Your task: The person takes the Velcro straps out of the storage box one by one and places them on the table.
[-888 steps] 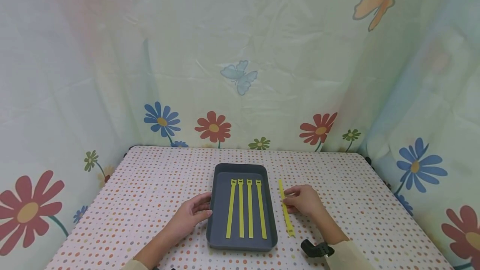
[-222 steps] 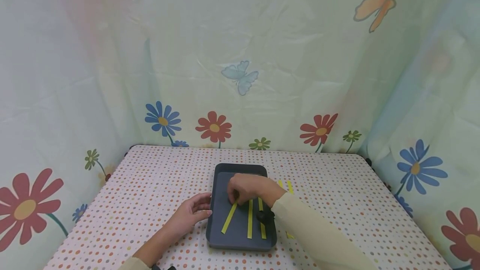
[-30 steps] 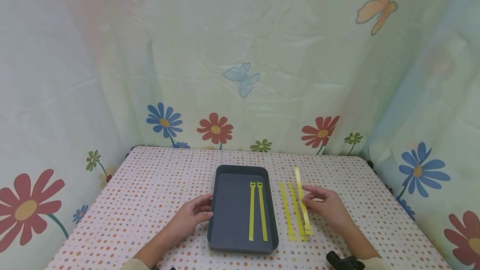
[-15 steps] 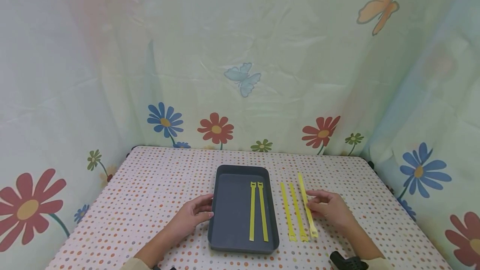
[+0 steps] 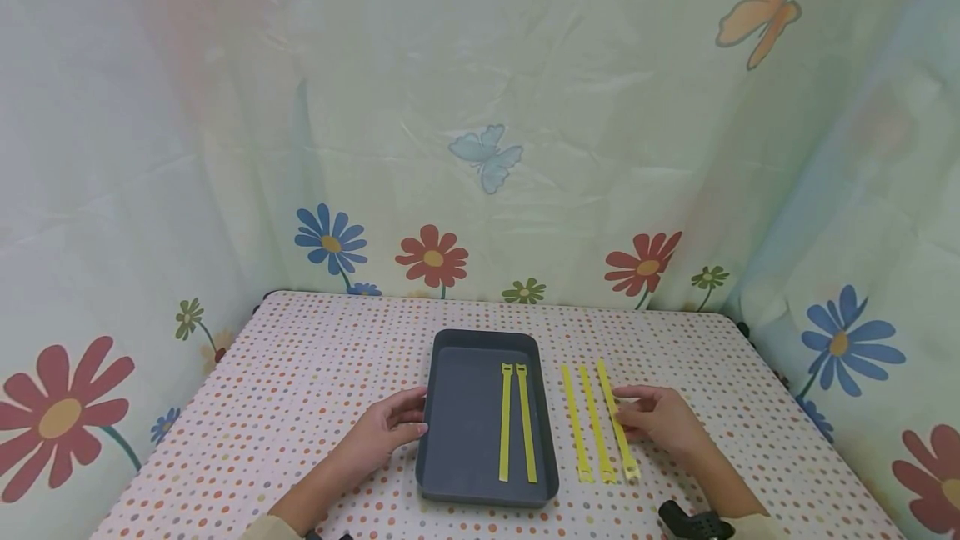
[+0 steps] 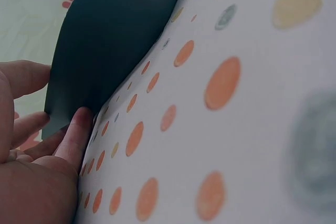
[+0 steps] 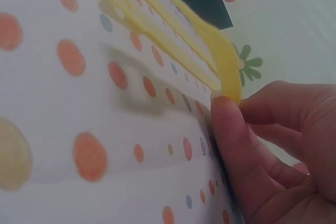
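My right hand [image 5: 663, 425] pinches a yellow hook-and-loop cable tie [image 5: 624, 444] between thumb and index finger, right of the tray. In the right wrist view, this tie [image 7: 228, 59] bends up into the fingertips, its slotted end low over its shadow. Two more yellow ties [image 5: 574, 423] lie beside it on the cloth, slotted ends toward me. Inside the dark grey tray [image 5: 457, 423], two ties [image 5: 506, 423] lie on the right side, slotted ends away from me. The left hand [image 5: 378, 433] touches the tray's left wall; in the left wrist view its fingertips [image 6: 80, 119] rest there, loosely bent.
The table [image 5: 330, 357] wears a white cloth with coloured dots. Behind and at both sides hangs a pale curtain [image 5: 375, 148] printed with flowers and butterflies. A black band [image 5: 697, 523] circles the right wrist.
Since half a second ago the held tie has come down toward the cloth, right of the other two. Earlier, more ties lay in the tray, and the right hand reached in there. The left hand stays put.
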Tool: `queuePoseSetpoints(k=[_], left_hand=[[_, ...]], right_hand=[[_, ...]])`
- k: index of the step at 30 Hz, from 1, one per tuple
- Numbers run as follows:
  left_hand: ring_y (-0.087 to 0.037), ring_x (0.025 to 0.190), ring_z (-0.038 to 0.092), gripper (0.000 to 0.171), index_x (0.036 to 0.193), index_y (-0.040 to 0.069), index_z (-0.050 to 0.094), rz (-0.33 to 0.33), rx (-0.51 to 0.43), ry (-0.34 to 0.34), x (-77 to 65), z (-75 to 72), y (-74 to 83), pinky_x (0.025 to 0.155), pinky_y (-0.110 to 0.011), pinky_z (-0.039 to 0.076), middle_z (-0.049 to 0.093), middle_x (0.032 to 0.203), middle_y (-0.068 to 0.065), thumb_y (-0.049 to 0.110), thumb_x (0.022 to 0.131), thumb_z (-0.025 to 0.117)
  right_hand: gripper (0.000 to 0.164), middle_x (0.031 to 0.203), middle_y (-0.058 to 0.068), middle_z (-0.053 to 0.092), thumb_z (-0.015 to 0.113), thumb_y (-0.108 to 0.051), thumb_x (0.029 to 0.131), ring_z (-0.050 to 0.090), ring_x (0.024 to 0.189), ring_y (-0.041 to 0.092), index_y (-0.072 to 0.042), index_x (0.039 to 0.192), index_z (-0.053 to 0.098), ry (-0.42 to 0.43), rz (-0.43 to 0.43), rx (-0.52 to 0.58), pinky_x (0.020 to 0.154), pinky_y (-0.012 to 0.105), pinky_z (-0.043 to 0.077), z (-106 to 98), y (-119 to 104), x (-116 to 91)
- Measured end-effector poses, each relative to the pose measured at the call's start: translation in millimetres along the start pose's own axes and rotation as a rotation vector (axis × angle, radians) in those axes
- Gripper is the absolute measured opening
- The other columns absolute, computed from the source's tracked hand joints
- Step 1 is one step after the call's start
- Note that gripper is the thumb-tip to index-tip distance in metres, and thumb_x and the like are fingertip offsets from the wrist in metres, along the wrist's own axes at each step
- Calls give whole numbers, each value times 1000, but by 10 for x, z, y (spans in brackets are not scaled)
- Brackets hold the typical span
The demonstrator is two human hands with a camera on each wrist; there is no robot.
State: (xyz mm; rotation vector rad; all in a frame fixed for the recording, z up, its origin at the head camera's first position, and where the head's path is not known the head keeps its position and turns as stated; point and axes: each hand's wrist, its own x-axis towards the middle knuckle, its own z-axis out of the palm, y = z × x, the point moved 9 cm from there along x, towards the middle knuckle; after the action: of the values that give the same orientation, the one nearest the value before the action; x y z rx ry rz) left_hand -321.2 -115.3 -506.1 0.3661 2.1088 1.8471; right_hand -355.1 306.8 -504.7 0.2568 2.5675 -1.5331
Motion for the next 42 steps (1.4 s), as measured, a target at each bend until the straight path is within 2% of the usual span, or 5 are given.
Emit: queuePoseSetpoints(k=[20,30,37,42], left_hand=[[-33,136,53,64,157,3,38,9,0,-2,-19,10,26,103,-31,54,52,150,-21,19,101,66],[-33,136,53,64,157,4,38,10,0,0,-14,12,18,104,-33,54,52,150,-20,19,101,66],[-32,136,53,64,157,5,38,5,7,2,-5,4,18,103,-29,54,52,151,-20,19,101,66],[-32,135,54,63,156,4,39,14,12,0,-2,2,21,104,-31,54,52,150,-20,19,101,66]], right_hand=[[41,87,10,73,72,0,88,68,66,16,6,128,65,48,55,-172,59,32,62,-3,-56,-13],[40,80,10,69,72,-3,87,68,58,16,7,125,66,73,34,-260,54,30,58,6,-122,-50],[36,78,9,68,73,-5,85,66,57,16,6,119,69,74,31,-300,52,30,58,-8,-150,-63],[33,76,7,68,74,-7,85,65,59,16,4,116,71,75,23,-338,51,30,56,-11,-164,-67]])
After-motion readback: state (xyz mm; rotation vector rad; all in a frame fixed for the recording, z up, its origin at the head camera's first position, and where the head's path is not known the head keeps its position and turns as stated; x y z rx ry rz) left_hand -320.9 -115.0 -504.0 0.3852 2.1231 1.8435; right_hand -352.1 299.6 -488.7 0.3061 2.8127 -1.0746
